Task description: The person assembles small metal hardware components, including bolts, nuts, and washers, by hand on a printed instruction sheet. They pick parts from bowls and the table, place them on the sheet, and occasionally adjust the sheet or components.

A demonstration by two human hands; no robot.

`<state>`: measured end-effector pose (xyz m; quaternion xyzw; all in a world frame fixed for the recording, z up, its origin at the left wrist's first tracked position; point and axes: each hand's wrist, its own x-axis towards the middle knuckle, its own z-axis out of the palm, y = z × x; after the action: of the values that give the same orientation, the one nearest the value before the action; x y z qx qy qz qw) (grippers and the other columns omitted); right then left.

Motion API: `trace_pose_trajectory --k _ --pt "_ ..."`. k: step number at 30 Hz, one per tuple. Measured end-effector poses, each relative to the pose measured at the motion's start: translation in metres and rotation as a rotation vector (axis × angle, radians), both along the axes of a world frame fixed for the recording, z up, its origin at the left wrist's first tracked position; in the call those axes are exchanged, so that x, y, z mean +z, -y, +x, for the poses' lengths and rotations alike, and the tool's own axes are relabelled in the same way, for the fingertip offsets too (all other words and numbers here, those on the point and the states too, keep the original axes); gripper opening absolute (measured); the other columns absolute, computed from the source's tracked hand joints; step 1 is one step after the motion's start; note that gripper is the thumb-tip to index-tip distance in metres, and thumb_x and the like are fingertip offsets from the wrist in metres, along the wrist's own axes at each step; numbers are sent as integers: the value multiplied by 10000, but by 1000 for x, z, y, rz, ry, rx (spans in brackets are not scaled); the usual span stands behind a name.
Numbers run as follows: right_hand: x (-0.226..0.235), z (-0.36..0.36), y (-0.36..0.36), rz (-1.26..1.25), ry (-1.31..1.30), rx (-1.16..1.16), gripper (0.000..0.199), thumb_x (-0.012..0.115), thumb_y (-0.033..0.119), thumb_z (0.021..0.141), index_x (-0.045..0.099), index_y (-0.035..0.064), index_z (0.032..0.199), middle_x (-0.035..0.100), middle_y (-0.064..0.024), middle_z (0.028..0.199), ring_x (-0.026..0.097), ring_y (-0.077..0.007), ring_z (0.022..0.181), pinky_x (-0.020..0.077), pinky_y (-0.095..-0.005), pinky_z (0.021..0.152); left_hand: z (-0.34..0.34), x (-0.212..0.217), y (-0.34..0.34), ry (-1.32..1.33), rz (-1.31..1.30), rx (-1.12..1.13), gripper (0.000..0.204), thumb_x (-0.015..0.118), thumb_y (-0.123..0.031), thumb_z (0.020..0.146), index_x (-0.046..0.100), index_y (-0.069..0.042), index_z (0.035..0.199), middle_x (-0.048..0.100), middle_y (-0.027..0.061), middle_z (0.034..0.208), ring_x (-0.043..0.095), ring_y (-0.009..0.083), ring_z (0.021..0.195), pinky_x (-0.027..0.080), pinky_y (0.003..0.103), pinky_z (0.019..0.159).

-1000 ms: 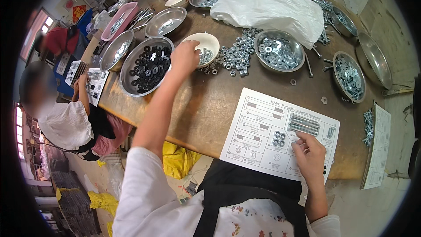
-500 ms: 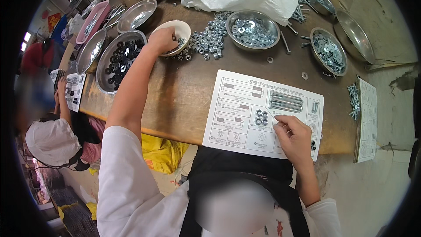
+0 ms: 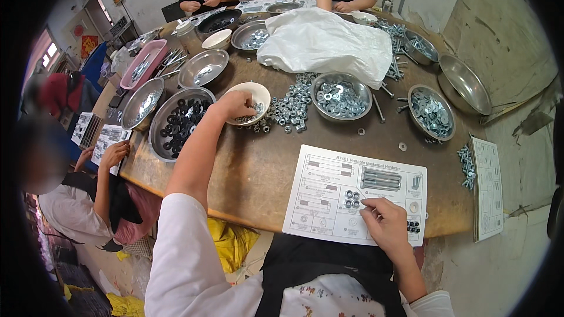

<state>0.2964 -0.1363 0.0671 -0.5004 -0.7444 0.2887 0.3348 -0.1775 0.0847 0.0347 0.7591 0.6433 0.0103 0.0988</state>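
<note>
My left hand reaches into a small white bowl of small metal parts, with its fingers bent down and pinched together. Its fingertips are partly hidden, so what they hold I cannot make out. On a printed white card rests my right hand, loosely curled, thumb and forefinger slightly apart with nothing visible between them. Just beside those fingertips sit several hex nuts in a group. Long bolts lie side by side higher on the card. Small black parts show right of the hand.
Loose nuts spread beside the white bowl. Steel bowls hold washers, flat washers and black rings. A white plastic sack covers the table's middle. Co-workers sit left and across; one's hand touches another card.
The view has tilted up, bringing two people across the table into sight. My left hand stays in the white bowl. My right hand remains by the nuts on the card.
</note>
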Motion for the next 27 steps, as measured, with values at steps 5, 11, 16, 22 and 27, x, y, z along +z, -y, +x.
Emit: trace_pose_trajectory --k 5,11,16,22,27 --pt "8 -12 -21 47 28 97 196 713 77 814 712 17 1000 669 -112 751 646 -221 615 514 -318 603 1 0 3 -29 28 -32 397 758 -465 760 721 -76 828 716 143 862 678 325 847 522 421 758" --pt "-1 -119 -140 -285 -283 335 373 677 154 855 647 6 1196 701 -96 762 661 -143 658 513 -288 641 -10 -2 11 -32 36 -46 344 731 -425 781 734 -82 810 718 128 861 683 323 841 531 432 766" --pt "-35 -233 -226 -666 -238 294 721 649 375 935 335 20 1478 706 -123 908 680 -162 691 543 -280 578 26 52 39 74 233 61 291 752 -315 796 696 -46 890 700 148 762 687 316 735 534 410 679" --pt "-54 -290 -264 -755 -361 263 311 488 121 907 605 -41 1144 716 -165 827 701 -218 567 514 -282 404 87 66 161 517 -12 26 207 748 -248 848 681 -57 891 662 113 700 650 193 602 509 323 578" --pt "8 -297 -313 -542 -450 215 274 471 122 938 591 -28 1133 696 -150 784 650 -170 517 486 -260 393 132 22 214 737 -140 29 261 738 -330 861 658 -92 932 681 85 734 687 231 648 530 343 585"
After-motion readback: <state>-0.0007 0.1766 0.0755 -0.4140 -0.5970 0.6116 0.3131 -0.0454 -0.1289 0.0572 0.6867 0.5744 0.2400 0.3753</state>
